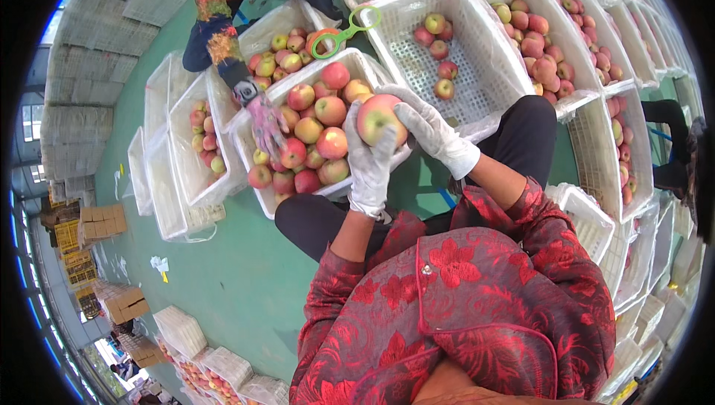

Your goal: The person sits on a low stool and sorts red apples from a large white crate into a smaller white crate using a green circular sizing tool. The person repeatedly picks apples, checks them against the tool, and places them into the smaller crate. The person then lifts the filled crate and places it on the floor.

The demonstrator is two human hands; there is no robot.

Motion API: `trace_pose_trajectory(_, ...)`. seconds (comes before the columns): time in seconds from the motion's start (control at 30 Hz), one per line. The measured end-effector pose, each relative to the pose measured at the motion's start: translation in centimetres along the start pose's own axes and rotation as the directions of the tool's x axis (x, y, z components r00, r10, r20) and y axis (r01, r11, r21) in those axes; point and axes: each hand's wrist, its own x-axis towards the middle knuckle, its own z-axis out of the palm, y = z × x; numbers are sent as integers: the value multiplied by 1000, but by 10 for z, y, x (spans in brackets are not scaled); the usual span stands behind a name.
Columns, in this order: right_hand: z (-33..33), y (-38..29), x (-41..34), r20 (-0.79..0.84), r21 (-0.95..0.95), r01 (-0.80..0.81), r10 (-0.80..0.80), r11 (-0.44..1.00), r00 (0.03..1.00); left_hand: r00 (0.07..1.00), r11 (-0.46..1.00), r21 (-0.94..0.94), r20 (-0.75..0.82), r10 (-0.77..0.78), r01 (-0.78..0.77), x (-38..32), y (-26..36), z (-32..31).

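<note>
Both my hands wear white gloves and hold one large red-and-yellow apple [380, 119] between them. My left hand [370, 162] is around its near and left side; my right hand [433, 131] has its fingers on the apple's right side. Below and left of the apple stands a white plastic crate [262, 195] full of apples. Beyond my right hand, a lined white crate [480, 53] holds several apples on its perforated bottom. A green plastic sizing ring tool [351, 29] lies by the full crate's far edge, with an orange ring beside it.
A co-worker's hand in a patterned glove [267, 123] reaches into the same full crate from the left. More apple crates [195, 153] stand at the left, and rows of them [614, 42] run along the right. Stacked crates [78, 92] and cardboard boxes [103, 223] stand farther left.
</note>
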Motion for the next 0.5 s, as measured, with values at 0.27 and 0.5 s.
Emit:
trace_pose_trajectory(0.27,7,-46,-16,47,195,-292,288,936,956,964,786,-560,114,-240,262,-20,-13,-21)
trace_pose_trajectory(0.5,10,-68,-16,114,177,-278,261,944,959,964,542,-805,134,-232,242,-20,1,-23)
